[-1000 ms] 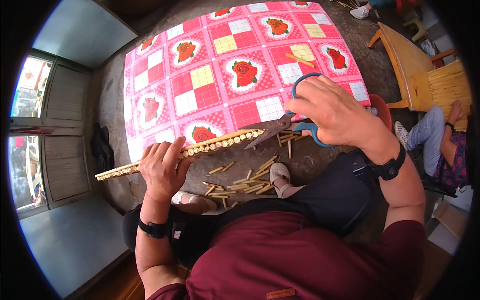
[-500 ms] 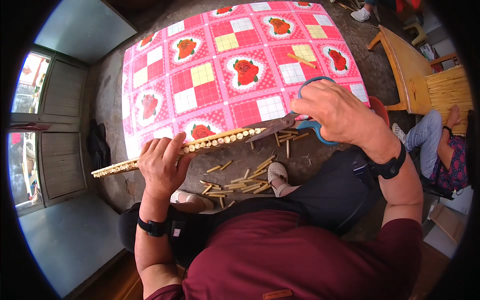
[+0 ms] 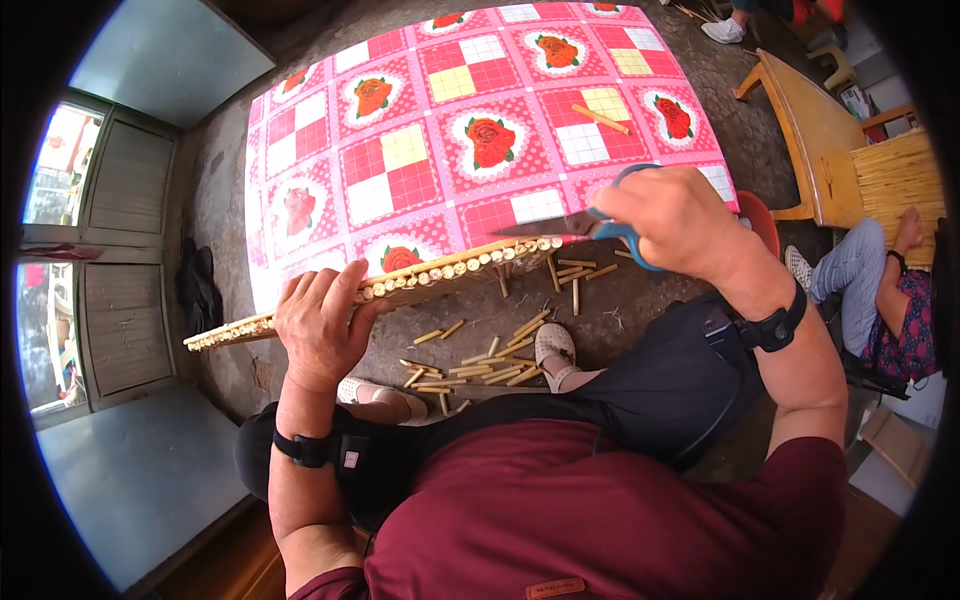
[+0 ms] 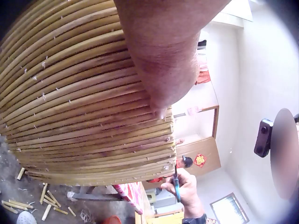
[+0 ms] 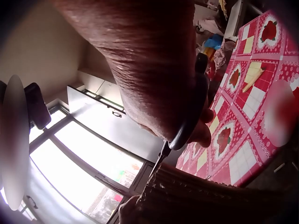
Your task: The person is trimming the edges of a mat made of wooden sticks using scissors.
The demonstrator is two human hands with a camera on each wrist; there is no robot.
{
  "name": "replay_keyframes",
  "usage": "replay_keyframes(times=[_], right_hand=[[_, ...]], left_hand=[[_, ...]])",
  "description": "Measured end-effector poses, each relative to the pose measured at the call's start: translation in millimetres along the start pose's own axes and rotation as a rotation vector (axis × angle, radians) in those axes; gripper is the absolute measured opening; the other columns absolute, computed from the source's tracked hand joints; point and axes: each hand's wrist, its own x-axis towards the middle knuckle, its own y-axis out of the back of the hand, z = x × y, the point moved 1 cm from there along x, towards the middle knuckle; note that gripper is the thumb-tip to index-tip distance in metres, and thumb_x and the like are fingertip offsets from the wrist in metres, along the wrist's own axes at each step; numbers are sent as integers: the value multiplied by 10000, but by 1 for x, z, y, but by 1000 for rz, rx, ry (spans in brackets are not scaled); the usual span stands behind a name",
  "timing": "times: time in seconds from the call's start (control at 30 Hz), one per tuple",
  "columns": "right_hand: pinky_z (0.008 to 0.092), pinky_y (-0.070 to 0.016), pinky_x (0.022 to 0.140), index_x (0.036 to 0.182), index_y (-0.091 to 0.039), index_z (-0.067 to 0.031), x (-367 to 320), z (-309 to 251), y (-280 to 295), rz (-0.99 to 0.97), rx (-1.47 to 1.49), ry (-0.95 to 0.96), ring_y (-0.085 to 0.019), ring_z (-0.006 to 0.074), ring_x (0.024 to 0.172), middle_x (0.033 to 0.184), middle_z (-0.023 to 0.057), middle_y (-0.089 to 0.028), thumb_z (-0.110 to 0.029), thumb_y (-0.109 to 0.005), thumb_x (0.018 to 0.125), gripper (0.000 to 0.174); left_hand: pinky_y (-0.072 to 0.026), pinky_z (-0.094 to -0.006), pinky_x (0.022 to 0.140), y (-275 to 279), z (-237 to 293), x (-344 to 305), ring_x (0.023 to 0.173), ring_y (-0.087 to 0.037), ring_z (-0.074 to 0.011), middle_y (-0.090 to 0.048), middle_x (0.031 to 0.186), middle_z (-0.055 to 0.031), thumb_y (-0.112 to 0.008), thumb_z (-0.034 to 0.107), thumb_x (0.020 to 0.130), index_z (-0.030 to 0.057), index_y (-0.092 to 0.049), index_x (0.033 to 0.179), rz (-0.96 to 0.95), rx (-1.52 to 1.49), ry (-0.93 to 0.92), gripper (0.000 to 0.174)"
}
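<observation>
In the head view, my left grip [image 3: 322,325] is clamped on the stalk mat [image 3: 460,268], along the near side of the surface [image 3: 445,130]; my right grip [image 3: 680,222] wraps the scissors [image 3: 632,243], blades at its right end. Left wrist: scissors meet a corner. Right wrist: a blade points down to the mat's edge.

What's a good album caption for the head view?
The right hand holds blue-handled scissors at the edge of a stalk mat gripped by the left hand.
</observation>
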Motion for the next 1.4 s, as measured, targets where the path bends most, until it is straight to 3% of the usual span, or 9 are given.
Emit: replay_keyframes(times=[0.17,0.27,0.53,0.67,0.87,0.97,1.07,1.17,1.4], right_hand=[[410,-471,671,1005,-597,-64,6,1,13,72,42,-101,-606,288,801,796,86,-562,-157,-809,686,394],[405,-449,743,1033,-616,-64,8,-6,16,-56,90,-125,-575,281,870,877,87,-551,-165,-850,617,488],[410,-408,730,989,-583,-58,15,-13,6,-31,34,11,-526,307,810,830,93,-485,4,-735,618,406],[408,-407,715,992,-586,-57,19,-17,7,3,25,32,-518,310,793,806,93,-474,78,-651,618,403],[423,-480,732,981,-642,-61,20,-16,8,-142,55,-16,-585,305,814,808,109,-525,63,-622,727,283],[427,-450,762,1028,-584,-70,19,-15,8,-169,81,-32,-553,339,831,816,117,-495,104,-613,666,403],[422,-448,760,1012,-580,-66,19,-15,6,-159,54,-5,-557,332,833,811,116,-499,101,-609,673,379],[425,-486,736,936,-612,-77,21,-18,9,-138,18,2,-605,299,811,771,101,-558,21,-632,742,218],[420,-481,628,918,-600,-81,17,-9,2,-88,0,47,-604,297,704,682,86,-545,-12,-643,752,185]], left_hand=[[-451,-379,699,1,-1,0,726,-605,-252,-599,758,-35,-765,327,740,98,-644,1079,-1,-13,4,426],[-450,-377,699,0,-1,0,726,-604,-252,-598,759,-35,-767,318,736,99,-643,1079,-2,-17,4,425],[-451,-380,697,0,-1,-1,728,-603,-253,-593,760,-33,-767,318,736,104,-634,1093,-2,-12,1,437],[-471,-393,715,2,0,-1,750,-614,-298,-614,783,-88,-767,200,695,52,-645,1076,-27,-35,19,427],[-470,-393,713,2,0,0,749,-614,-296,-614,783,-88,-768,217,700,52,-648,1072,-29,-28,23,425],[-471,-392,709,1,1,0,747,-613,-293,-614,782,-87,-768,226,704,53,-649,1070,-30,-18,21,421],[-471,-392,704,2,0,0,743,-613,-290,-613,780,-85,-766,234,711,55,-650,1068,-28,-16,20,416],[-465,-386,697,1,-1,-1,731,-608,-276,-601,767,-66,-762,272,726,74,-645,1076,-21,-10,12,418],[-453,-375,692,-2,-2,-1,715,-600,-247,-582,750,-31,-753,338,752,105,-635,1089,1,15,-10,426]])
